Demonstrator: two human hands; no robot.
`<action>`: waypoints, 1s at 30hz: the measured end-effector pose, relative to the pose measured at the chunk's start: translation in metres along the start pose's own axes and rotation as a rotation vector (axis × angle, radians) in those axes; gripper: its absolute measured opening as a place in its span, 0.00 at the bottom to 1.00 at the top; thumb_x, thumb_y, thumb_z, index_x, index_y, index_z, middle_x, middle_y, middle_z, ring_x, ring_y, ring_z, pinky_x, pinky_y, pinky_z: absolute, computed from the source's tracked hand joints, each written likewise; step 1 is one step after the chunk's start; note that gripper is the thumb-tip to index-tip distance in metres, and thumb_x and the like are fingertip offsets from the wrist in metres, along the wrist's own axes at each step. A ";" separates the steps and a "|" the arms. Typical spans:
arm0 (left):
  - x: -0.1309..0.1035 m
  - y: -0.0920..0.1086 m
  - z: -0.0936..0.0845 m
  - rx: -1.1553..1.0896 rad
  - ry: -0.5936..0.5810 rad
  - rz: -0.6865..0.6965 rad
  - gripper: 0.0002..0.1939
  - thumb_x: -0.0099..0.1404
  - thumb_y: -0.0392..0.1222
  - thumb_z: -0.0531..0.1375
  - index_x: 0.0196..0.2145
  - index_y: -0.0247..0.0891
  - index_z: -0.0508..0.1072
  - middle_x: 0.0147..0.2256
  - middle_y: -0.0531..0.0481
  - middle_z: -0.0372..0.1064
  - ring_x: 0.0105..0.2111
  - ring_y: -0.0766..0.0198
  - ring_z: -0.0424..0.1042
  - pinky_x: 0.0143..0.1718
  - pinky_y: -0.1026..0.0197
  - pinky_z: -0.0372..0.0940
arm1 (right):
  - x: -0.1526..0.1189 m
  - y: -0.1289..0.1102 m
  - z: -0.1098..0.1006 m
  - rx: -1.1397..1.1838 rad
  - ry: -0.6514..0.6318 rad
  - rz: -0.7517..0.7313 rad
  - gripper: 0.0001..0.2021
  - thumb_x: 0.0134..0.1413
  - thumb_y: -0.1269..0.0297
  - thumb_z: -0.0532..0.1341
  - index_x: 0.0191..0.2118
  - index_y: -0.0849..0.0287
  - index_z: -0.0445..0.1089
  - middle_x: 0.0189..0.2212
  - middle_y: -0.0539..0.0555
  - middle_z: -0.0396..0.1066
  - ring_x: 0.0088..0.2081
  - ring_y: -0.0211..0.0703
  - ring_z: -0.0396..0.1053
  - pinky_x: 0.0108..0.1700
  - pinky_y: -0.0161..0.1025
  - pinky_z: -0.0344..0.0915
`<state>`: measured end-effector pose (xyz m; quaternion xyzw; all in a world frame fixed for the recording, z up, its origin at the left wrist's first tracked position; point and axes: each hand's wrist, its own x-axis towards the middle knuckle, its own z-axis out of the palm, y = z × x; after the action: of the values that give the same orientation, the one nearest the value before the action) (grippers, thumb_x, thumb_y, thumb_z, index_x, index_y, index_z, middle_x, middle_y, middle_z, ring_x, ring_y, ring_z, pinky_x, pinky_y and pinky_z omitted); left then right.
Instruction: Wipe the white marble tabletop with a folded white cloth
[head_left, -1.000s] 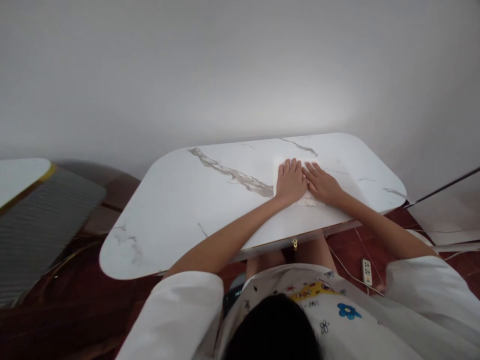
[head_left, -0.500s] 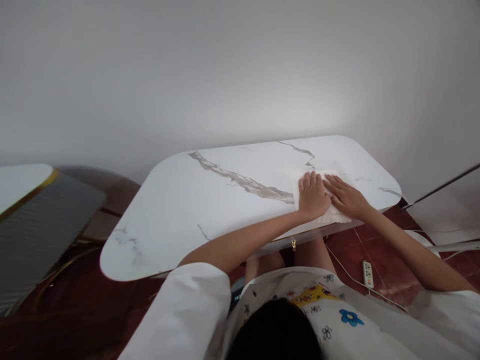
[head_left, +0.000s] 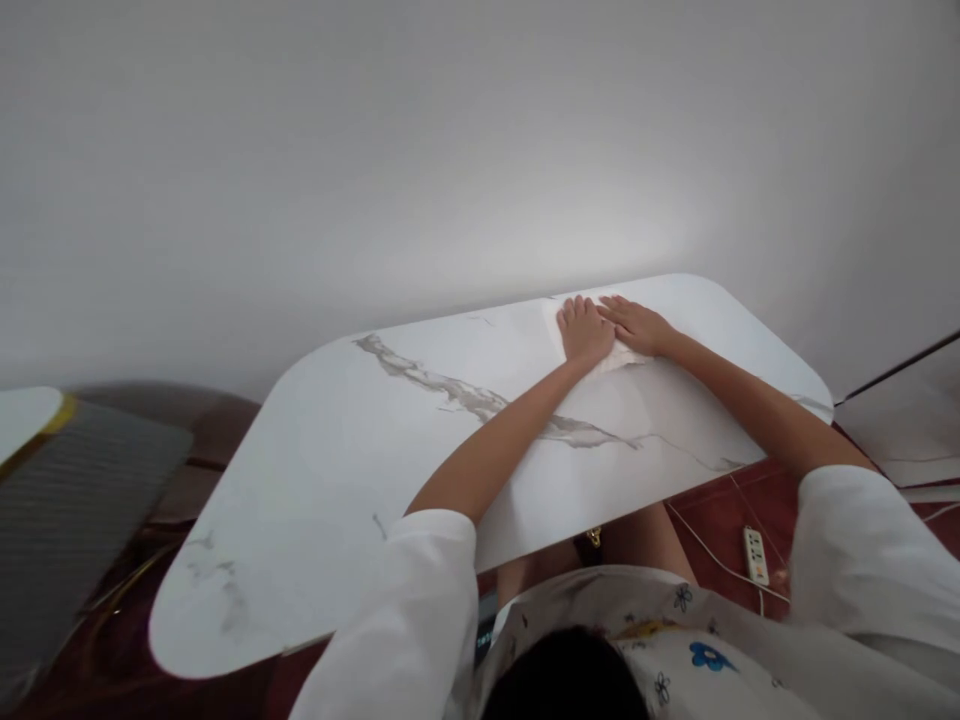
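Observation:
A white cloth (head_left: 624,357) lies spread on the white marble-patterned tabletop (head_left: 322,430), close to its far edge by the wall. My left hand (head_left: 585,328) presses flat on the cloth's left part, fingers extended and slightly apart. Just right of it, my right hand (head_left: 637,326) rests on the cloth too, its fingers stretched out and pointing left. The fingertips of my right hand come up against my left hand. Both hands cover much of the cloth.
A plain wall (head_left: 450,150) runs along the table's far side. At left stands a second white top (head_left: 26,420) with a gold edge and a grey ribbed side. A power strip (head_left: 756,556) with a white cord lies on the red tiled floor at right.
Both hands have slid the cloth away from me and somewhat left, from the near edge to the far edge. My arms are stretched farther, and the camera view has shifted slightly.

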<state>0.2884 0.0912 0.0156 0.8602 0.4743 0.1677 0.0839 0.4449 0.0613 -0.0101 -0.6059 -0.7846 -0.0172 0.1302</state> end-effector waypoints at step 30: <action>-0.073 0.049 -0.020 0.126 -0.176 0.312 0.29 0.71 0.44 0.46 0.63 0.23 0.57 0.64 0.31 0.54 0.65 0.43 0.50 0.66 0.42 0.41 | -0.116 -0.037 -0.032 -0.010 -0.014 0.127 0.28 0.67 0.56 0.41 0.70 0.55 0.47 0.71 0.51 0.42 0.70 0.53 0.39 0.67 0.56 0.51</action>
<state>0.2839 0.0029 0.0339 0.9381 0.3358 0.0730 0.0441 0.4420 -0.0639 -0.0008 -0.6551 -0.7455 -0.0086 0.1226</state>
